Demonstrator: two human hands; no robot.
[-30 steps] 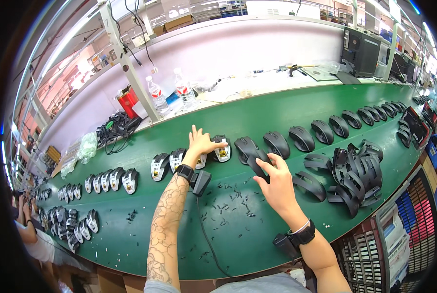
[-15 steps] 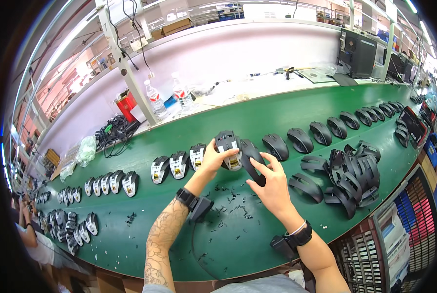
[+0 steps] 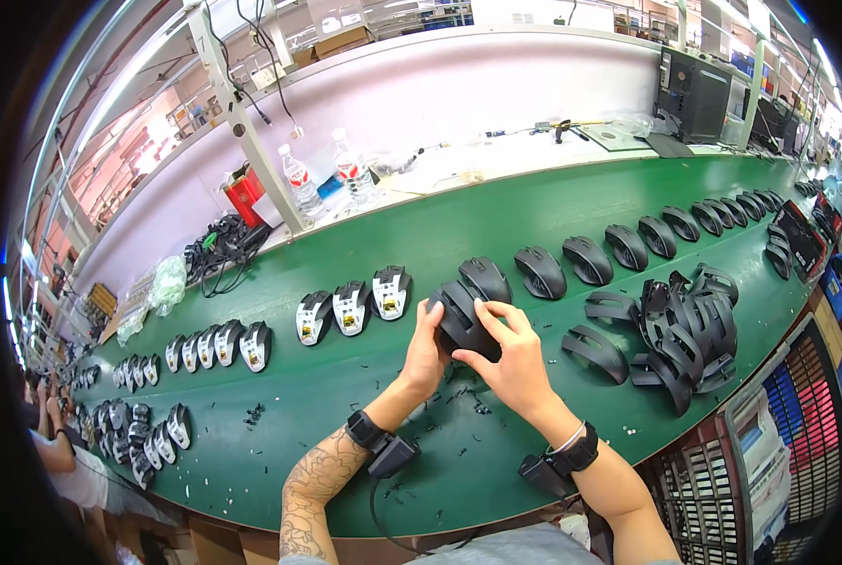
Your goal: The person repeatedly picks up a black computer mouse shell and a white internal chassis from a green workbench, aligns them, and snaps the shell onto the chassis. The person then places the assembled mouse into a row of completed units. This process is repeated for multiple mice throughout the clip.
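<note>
A computer mouse [image 3: 458, 315] sits between my two hands at mid-table, a black top shell now over its body. My left hand [image 3: 425, 358] grips its left side, the thumb along the edge. My right hand [image 3: 517, 365] closes on the right side, thumb at the near end and fingertips on top. Just beyond it another black mouse [image 3: 486, 277] stands on the green table. To the left are several mice with bare silver-white tops [image 3: 350, 309]. Right of my hands lie a loose black top shell [image 3: 595, 354] and a heap of such shells [image 3: 687, 325].
A row of black mice [image 3: 588, 260] runs off to the right. More uncovered mice [image 3: 218, 347] line the left. Small black scraps [image 3: 254, 414] litter the green tabletop [image 3: 327, 452]. Bottles [image 3: 350, 169] stand on the back shelf; a dark crate [image 3: 699, 499] is at lower right.
The black shell, held apart beside the mouse by my right hand before, now lies over the body. The mouse and both hands have come slightly nearer to me.
</note>
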